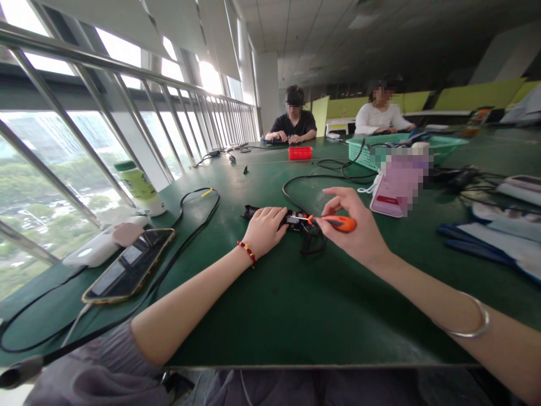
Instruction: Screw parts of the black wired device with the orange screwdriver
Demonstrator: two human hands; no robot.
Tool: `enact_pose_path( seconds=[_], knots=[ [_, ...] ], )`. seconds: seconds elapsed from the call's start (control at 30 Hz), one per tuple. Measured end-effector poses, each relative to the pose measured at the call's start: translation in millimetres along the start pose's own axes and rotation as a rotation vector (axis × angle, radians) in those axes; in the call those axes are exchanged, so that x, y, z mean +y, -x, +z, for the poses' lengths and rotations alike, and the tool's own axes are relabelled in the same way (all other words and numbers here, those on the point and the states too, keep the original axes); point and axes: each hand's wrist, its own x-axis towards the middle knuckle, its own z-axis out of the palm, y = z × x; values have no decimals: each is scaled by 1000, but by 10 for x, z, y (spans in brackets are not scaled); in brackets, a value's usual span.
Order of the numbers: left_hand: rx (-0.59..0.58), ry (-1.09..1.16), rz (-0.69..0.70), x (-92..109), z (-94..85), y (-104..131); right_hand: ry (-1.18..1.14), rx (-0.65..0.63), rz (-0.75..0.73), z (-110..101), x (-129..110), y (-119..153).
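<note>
My left hand (267, 225) lies over a black corded device (250, 212), its fingers wrapped across the body and pressing it to the green table. The device's right part is opened up, with dark inner parts and small coloured wires (305, 224) showing. Between thumb and fingers, my right hand (353, 225) grips a screwdriver with an orange handle (343, 223). Its thin metal shaft points left, and the tip reaches the exposed inside near my left fingers. Whether the tip sits in a screw is too small to tell.
A phone (129, 266), a white power bank (95, 246) and a green-lidded cup (141, 189) stand left. Ahead are a red tray (300, 153) and a teal basket (359, 155). Right lie a pink phone (391, 186) and gloves (499, 242). Two people sit across the table (253, 316).
</note>
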Motion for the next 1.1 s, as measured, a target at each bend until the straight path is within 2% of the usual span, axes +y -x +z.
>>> enact_pose_path(
  seconds=[0.2,0.4,0.63,0.73,0.87,0.97,1.1],
  knots=[
    [-16,-4,-1,14,-16,11,5,-94,110,-15,-68,14],
    [-29,-16,0,14,-20,18,-37,40,6,12,-32,17],
    [-29,-7,5,14,-20,13,-80,-84,132,1,-35,26],
    [-26,-1,3,14,-14,9,-96,-30,120,7,-36,21],
    [-29,4,3,9,-3,6,-91,55,13,31,6,11],
    [-29,0,5,2,-1,10,-95,-10,18,35,25,13],
    [-32,-5,12,-3,-11,16,-91,-61,110,13,-2,16]
  ],
)
